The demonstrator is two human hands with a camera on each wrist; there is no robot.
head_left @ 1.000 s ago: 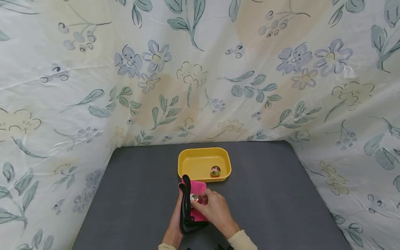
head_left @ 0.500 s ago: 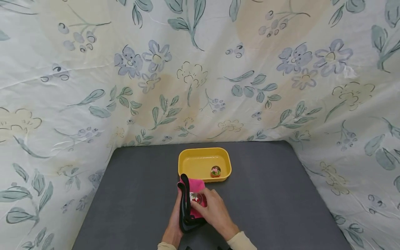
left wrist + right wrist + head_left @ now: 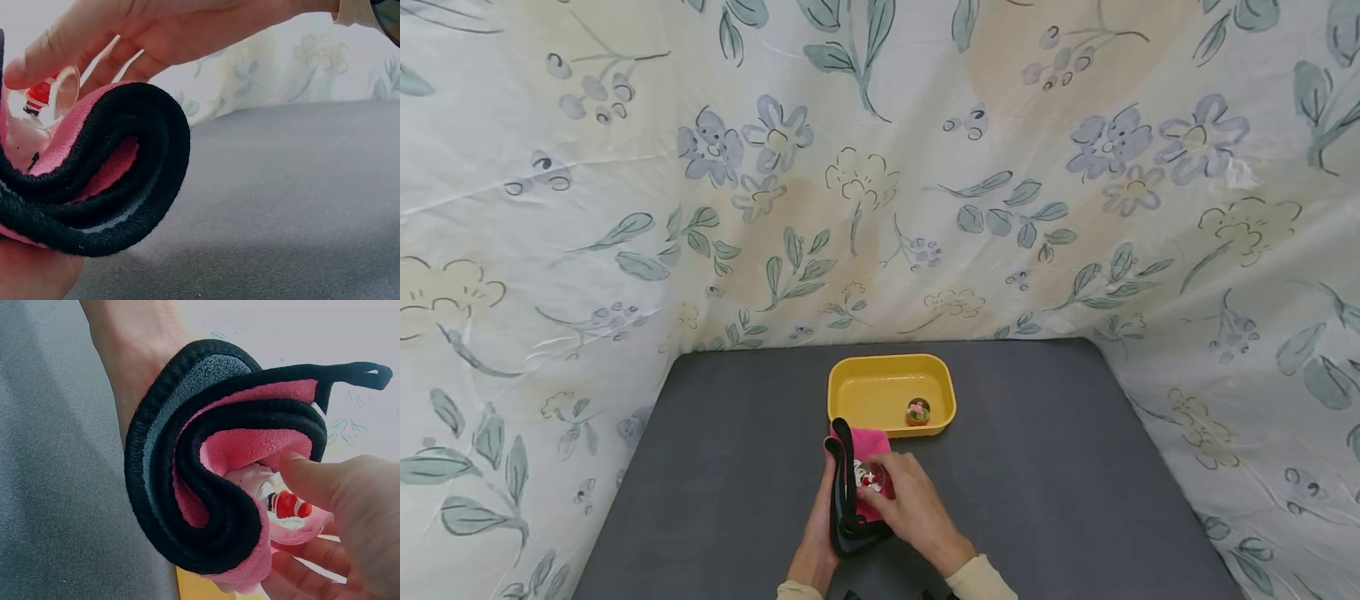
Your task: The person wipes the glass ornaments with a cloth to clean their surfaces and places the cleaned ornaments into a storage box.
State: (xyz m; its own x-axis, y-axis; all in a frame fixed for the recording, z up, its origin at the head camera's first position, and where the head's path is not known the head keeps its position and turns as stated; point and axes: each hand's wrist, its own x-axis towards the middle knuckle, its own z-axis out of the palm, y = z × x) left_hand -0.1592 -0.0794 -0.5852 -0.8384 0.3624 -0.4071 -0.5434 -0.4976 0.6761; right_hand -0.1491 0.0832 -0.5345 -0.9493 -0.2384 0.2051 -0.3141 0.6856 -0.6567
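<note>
My left hand [image 3: 817,529] holds a folded cloth [image 3: 869,442], pink inside with grey backing and black edging, from its left and under side. Inside the fold sits a small snow globe [image 3: 869,476], pinched by the thumb and fingers of my right hand [image 3: 916,505]. A red-and-white figure shows through its clear dome [image 3: 290,505] in the right wrist view. The cloth [image 3: 159,150] curls around the globe's base in the left wrist view, hiding part of it. Its hanging loop [image 3: 369,376] sticks out at upper right in the right wrist view.
Just beyond the hands, a yellow tray [image 3: 865,396] stands on the dark grey table [image 3: 1037,483]. Another small globe with a pink and green figure [image 3: 917,412] sits in its front right part. Floral fabric [image 3: 880,208] hangs behind and along both sides.
Both hands, with the cloth and snow globe, have shifted slightly left and away. The globe's red-and-white figure shows more clearly. The tray and its globe have stayed put.
</note>
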